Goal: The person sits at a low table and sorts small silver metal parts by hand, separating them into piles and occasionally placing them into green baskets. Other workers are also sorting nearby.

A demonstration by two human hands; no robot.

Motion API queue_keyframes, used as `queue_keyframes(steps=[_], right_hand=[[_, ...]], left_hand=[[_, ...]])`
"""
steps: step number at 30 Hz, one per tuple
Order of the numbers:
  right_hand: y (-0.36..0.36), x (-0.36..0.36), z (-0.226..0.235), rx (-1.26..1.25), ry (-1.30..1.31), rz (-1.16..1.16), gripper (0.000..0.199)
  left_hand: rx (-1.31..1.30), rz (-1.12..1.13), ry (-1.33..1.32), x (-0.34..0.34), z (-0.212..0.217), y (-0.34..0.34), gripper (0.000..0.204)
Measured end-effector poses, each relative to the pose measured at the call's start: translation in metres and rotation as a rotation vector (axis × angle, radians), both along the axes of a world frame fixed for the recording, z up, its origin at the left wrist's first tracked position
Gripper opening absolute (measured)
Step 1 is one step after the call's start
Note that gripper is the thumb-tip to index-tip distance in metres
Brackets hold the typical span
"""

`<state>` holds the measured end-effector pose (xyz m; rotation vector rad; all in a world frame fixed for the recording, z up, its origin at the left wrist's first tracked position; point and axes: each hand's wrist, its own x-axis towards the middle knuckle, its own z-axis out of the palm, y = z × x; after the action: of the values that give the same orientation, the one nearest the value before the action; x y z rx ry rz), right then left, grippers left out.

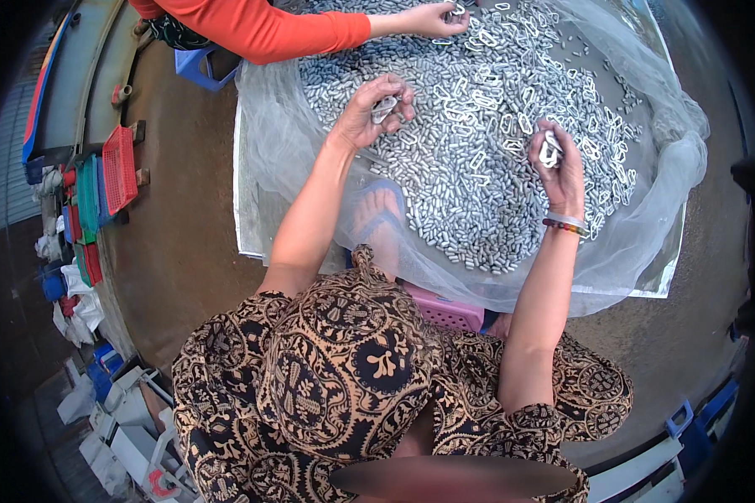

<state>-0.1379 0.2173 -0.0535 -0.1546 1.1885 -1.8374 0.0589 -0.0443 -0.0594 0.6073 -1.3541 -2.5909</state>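
Note:
A large heap of small grey and white oval metal links (495, 126) lies on a pale mesh net (646, 226) spread over the ground. My left hand (373, 109) is raised over the heap's near left side, fingers closed on a few links. My right hand (555, 163), with a beaded bracelet at the wrist, grips a small bunch of white links above the heap's right part. My foot in a blue sandal (377, 214) shows under the net.
Another person's arm in an orange sleeve (268, 29) reaches in from the top left, the hand (432, 17) touching links at the heap's far edge. A pink crate (449, 310) sits by my knees. Red and green crates (109, 172) stand at the left.

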Motion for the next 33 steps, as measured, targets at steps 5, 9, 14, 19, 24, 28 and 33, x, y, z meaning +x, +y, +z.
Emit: queue_keyframes(steps=[5, 9, 14, 19, 24, 28, 33], right_hand=[[0.003, -0.007, -0.018, 0.365, 0.389, 0.044, 0.032], [-0.025, -0.006, -0.054, 1.002, 1.305, -0.035, 0.042], [-0.025, -0.023, -0.071, 1.24, 1.176, 0.177, 0.042], [-0.023, 0.0, -0.071, 1.206, 1.337, 0.248, 0.027], [-0.021, 0.038, -0.069, 1.091, 1.26, 0.428, 0.024], [-0.018, 0.043, -0.065, 0.947, 1.05, 0.469, 0.036], [-0.011, 0.022, -0.029, 0.577, 0.57, 0.223, 0.05]], left_hand=[[-0.708, -0.175, -0.348, 0.026, -0.039, 0.001, 0.033], [-1.441, -0.167, -0.337, 0.034, -0.065, 0.021, 0.032], [-1.466, -0.084, -0.283, 0.026, -0.067, 0.024, 0.024], [-0.577, -0.163, -0.36, 0.0, -0.04, 0.023, 0.023], [0.121, -0.034, 0.078, -0.019, -0.014, 0.034, 0.025], [0.207, 0.024, 0.182, -0.035, -0.004, 0.03, 0.034], [-0.153, -0.084, -0.067, -0.061, -0.009, 0.009, 0.032]])
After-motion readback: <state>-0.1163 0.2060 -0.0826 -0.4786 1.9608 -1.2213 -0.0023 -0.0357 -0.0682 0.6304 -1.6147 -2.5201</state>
